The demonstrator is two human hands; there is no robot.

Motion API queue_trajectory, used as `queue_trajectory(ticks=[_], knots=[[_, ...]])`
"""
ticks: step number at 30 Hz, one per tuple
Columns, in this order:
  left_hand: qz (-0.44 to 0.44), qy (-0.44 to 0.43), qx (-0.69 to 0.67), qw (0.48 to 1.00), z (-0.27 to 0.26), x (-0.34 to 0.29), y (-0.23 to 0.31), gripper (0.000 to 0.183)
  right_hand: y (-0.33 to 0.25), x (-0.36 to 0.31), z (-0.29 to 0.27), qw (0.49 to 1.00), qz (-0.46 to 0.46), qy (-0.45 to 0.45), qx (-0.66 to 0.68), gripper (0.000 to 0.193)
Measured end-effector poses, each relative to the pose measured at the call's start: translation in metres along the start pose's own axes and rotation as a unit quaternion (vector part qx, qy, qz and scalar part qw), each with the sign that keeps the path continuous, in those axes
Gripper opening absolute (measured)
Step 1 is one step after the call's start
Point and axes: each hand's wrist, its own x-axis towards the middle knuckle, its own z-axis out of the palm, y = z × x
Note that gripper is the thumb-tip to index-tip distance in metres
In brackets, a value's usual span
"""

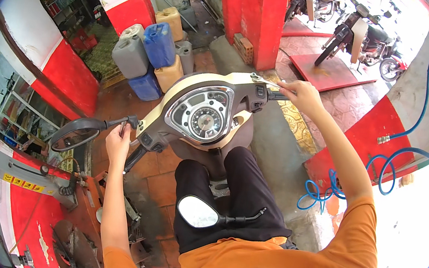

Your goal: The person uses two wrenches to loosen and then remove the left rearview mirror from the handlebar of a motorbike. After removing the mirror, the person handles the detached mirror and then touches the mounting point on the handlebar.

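Observation:
I sit astride a cream and brown scooter, facing its round-dialled speedometer. My right hand is closed on a slim silver wrench, whose far end meets the mirror mount by the right handlebar grip. My left hand is closed just below the base of the left mirror, near the left handlebar grip. What its fingers pinch is mostly hidden. The left mirror stands on its stem at the handlebar. A second mirror with a black stem lies across my lap, touched by neither hand.
Grey, blue and tan plastic jerrycans are stacked ahead on the left. A coiled blue air hose hangs at the right. Parked motorbikes stand beyond a red ramp. A grey machine is at the left.

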Motion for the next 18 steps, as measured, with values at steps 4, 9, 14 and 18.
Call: queue_trajectory(ticks=[4,9,14,18], knots=[[-0.048,-0.060,0.054,0.996,0.017,0.006,-0.009,0.028,-0.005,0.001,-0.003,1.000,0.002,0.016,-0.015,0.026],[-0.033,0.033,-0.012,0.999,0.039,-0.009,-0.035,0.027,-0.005,0.002,0.002,1.000,-0.008,0.008,0.020,0.028],[-0.065,0.013,-0.018,0.998,0.041,-0.010,-0.031,0.027,-0.005,0.003,-0.003,0.999,0.016,0.007,0.035,0.029],[-0.077,0.017,-0.013,0.997,0.037,-0.010,-0.023,0.028,-0.007,0.007,-0.002,0.998,0.058,-0.030,0.009,0.029]])
